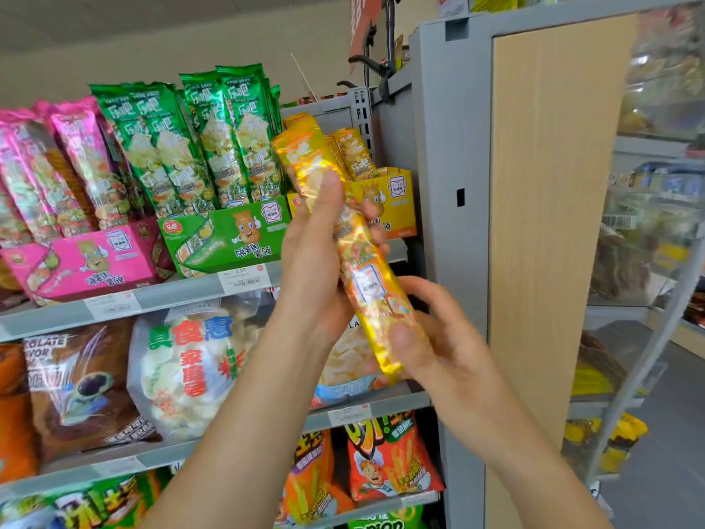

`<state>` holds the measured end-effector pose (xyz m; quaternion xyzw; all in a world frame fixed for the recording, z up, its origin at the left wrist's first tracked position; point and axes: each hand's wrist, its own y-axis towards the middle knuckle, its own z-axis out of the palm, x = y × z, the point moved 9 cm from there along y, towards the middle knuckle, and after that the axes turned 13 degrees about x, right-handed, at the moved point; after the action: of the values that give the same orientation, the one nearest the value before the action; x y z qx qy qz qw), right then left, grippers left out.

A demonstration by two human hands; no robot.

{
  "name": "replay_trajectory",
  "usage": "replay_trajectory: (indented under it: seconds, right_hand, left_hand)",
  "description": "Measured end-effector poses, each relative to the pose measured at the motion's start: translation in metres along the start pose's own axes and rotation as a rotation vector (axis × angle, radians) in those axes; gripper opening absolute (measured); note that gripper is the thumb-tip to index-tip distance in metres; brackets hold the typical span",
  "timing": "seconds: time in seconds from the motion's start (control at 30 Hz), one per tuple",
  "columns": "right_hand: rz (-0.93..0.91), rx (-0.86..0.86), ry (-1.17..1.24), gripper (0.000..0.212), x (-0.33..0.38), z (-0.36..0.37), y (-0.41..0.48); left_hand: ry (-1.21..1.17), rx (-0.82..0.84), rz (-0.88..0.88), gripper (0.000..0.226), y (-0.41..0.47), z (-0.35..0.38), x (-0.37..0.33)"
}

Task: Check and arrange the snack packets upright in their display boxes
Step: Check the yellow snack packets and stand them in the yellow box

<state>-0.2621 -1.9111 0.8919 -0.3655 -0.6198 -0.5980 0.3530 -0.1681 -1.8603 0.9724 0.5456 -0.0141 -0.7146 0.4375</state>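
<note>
Fingers [380,242] of your left hand [316,257] are curled round the back of the yellow packet [366,284], with the tips just peeking out on its right edge. The thumb [330,189] lies straight up the front near the top half, so that hand has a proper grip on the upper part.

Your right hand [438,345] has the bottom end. Its thumb [404,339] is pressed on the front of the foil and the other fingers [423,295] are tucked behind and beside it, pinching the lower end between them.

So the packet is in both your hands, off the shelf, in the air in front of the yellow display box [396,208]. It's tilted, with the top leaning up and left and the bottom down toward your right.

A few more yellow packets [353,150] stand in that box behind it. To the left, the green packets [213,139] stand pretty much upright in the green box [229,234], and the pink packets [57,173] lean a bit in the pink box [84,261]. All three boxes sit side by side on the same grey shelf [160,295].
</note>
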Motion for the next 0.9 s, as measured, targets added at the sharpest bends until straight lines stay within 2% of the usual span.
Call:
replay_trajectory:
  seconds: [0.07, 0.17, 0.23, 0.33, 0.43, 0.57, 0.63, 0.77, 0.9]
  right_hand:
    - [-0.021, -0.041, 0.074, 0.031, 0.001, -0.004, 0.002]
    - [-0.075, -0.203, 0.101, 0.024, 0.0, -0.018, 0.001]
    - [-0.096, -0.266, 0.029, 0.024, 0.001, -0.026, 0.001]
    - [-0.083, -0.308, -0.139, 0.033, 0.003, -0.034, 0.002]
    - [-0.025, -0.292, -0.247, 0.036, -0.001, -0.037, 0.008]
    - [0.05, -0.222, -0.339, 0.046, -0.006, -0.035, 0.017]
    - [0.082, -0.178, -0.34, 0.05, -0.008, -0.03, 0.022]
    - [0.051, -0.106, -0.286, 0.039, -0.004, -0.023, 0.037]
    - [-0.069, -0.14, -0.302, 0.042, 0.014, -0.023, 0.056]
  left_hand:
    - [0.112, 0.094, -0.036, 0.034, 0.0, 0.008, 0.007]
    - [0.353, 0.18, -0.072, 0.037, -0.002, 0.01, 0.012]
    - [0.48, 0.24, -0.123, 0.034, -0.004, 0.01, 0.017]
    - [0.539, 0.305, -0.181, 0.03, -0.008, 0.009, 0.026]
    - [0.589, 0.244, -0.129, 0.034, -0.007, 0.002, 0.019]
    - [0.554, 0.058, -0.05, 0.008, 0.01, -0.015, -0.001]
    - [0.497, -0.003, 0.013, 0.01, 0.022, -0.02, -0.018]
    - [0.54, 0.022, 0.154, 0.019, 0.042, -0.011, -0.051]
    - [0.574, 0.048, 0.268, 0.033, 0.062, 0.004, -0.08]
